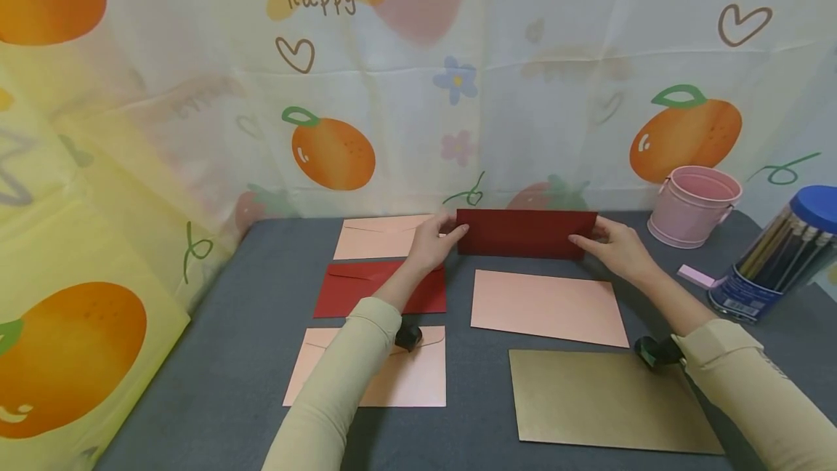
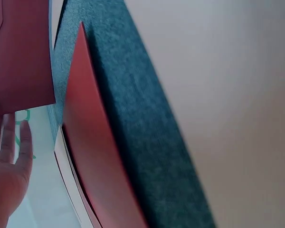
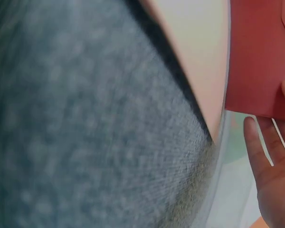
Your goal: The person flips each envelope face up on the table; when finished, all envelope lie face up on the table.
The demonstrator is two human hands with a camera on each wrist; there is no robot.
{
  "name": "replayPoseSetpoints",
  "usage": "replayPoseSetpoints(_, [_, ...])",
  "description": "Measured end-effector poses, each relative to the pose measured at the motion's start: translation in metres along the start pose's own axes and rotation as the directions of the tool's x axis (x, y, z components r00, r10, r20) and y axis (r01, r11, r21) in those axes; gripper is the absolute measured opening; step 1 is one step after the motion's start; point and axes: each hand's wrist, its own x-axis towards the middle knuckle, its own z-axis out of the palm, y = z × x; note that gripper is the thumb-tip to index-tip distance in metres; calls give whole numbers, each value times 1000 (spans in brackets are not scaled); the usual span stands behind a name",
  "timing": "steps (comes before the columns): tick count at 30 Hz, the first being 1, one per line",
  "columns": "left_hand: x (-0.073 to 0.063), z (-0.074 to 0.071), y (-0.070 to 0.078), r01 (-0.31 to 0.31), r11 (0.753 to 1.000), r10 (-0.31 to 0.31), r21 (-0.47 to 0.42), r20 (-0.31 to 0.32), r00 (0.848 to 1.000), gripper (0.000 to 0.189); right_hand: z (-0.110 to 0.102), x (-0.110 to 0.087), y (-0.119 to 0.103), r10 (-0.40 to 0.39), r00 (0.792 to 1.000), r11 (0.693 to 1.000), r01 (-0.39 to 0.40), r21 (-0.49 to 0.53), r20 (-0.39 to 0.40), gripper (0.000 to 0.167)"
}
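Observation:
Both hands hold a dark red envelope (image 1: 523, 235) between them, raised at the back of the table. My left hand (image 1: 431, 244) pinches its left end, thumb on the near face. At its right end, my right hand (image 1: 620, 249) grips in the same way. In the left wrist view, fingers reach behind the envelope (image 2: 23, 61); its flap side shows there. The right wrist view has the right hand (image 3: 278, 166) at the envelope's edge, its flap line partly visible. Beneath the held envelope lies a pink envelope (image 1: 546, 307), flat on the table.
On the left lie a pink envelope (image 1: 375, 240), a red envelope (image 1: 343, 296) and a larger pink envelope (image 1: 405, 384), in a column. A gold envelope (image 1: 601, 402) lies front right. A pink bucket (image 1: 693, 208), a pink eraser-like block (image 1: 696, 276) and a blue-lidded pencil jar (image 1: 774, 260) stand right.

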Motion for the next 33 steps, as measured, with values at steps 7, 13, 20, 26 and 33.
replayPoseSetpoints(7, [-1,1,-7,43,995,-50,87,77,996,25,1,0,5,20,995,999,-17,-33,98,46])
replayPoseSetpoints(13, [-1,2,-8,32,990,-49,139,117,992,22,3,2,6,18,990,994,-3,-107,137,42])
replayPoseSetpoints(20, [-1,3,-4,52,987,-68,154,100,993,22,3,5,4,61,987,992,-44,-117,148,44])
replayPoseSetpoints(26, [0,7,-4,120,988,-127,102,60,990,32,2,7,5,156,978,987,-148,-70,139,42])
replayPoseSetpoints(33, [2,13,-4,219,975,-218,-36,25,976,44,3,10,7,241,961,970,-242,-12,133,59])
